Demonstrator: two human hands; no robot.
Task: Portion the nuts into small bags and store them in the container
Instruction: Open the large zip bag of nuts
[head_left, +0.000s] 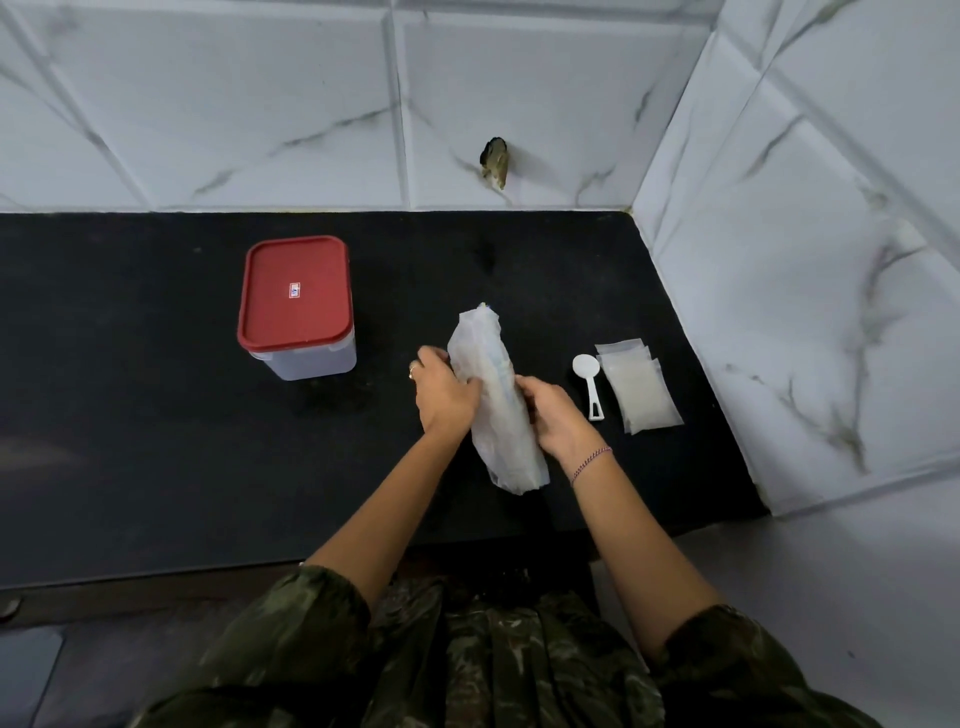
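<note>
Here, the left hand (444, 392) and right hand (553, 415) each gripped the white bag (496, 395) held between them, small bags (641, 387) just right of the right hand, the lidded container (296, 306) beyond the left, and a hasty tear might have scattered nuts across the table (156, 415).

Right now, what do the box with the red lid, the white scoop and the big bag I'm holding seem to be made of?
Box: likely plastic; cloudy see-through walls, smooth red lid with a soft sheen.
Scoop: probably hard white plastic; one moulded piece, slotted handle.
Bag: thin milky plastic film, it seems; it creases and shows its contents faintly.
</note>
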